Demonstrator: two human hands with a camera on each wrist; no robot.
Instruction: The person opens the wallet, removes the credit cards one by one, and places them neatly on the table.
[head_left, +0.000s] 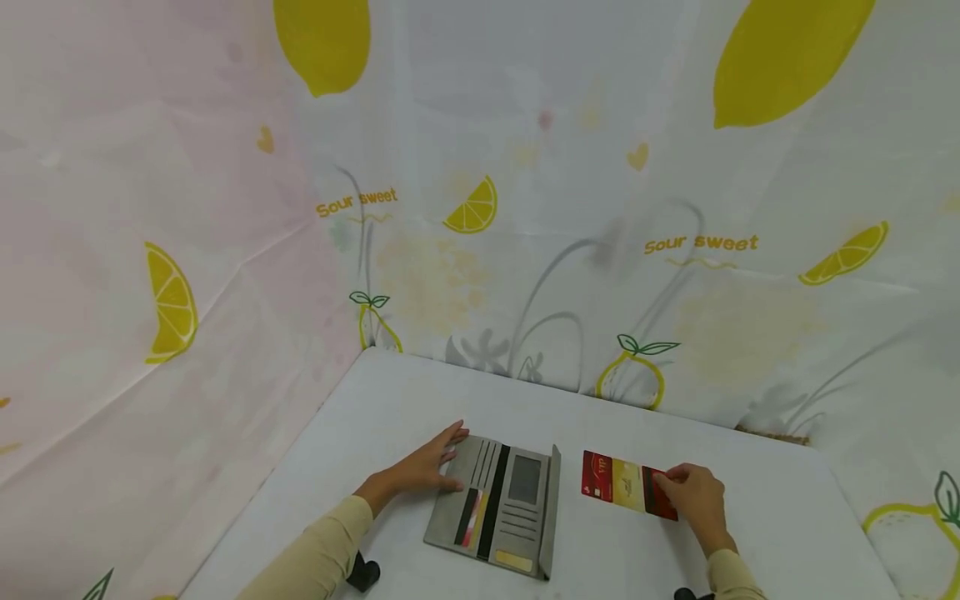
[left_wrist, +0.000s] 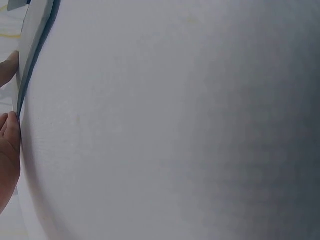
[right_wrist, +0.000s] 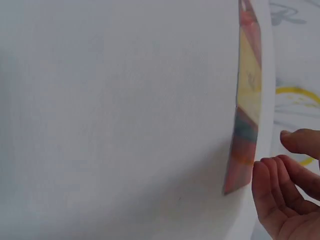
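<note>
A grey bifold wallet (head_left: pixel 495 508) lies unfolded on the white table. Several cards (head_left: pixel 470 518) show in its left-hand slots, and a gold strip shows at the lower right. My left hand (head_left: pixel 423 467) rests at its left side, thumb on the edge and the other fingers spread at the upper corner. To the right, a red card (head_left: pixel 597 476), a gold card (head_left: pixel 627 483) and a dark red card (head_left: pixel 660 493) lie edge to edge in a row. My right hand (head_left: pixel 697 498) is at the dark red card; in the right wrist view its thumb stands apart from its fingertips.
Behind and to the left of the white tabletop (head_left: pixel 480 400) rise cloth walls (head_left: pixel 525 167) printed with lemons. A small black object (head_left: pixel 363 573) is under the left forearm, and another (head_left: pixel 690 594) shows by the right sleeve (head_left: pixel 731 577).
</note>
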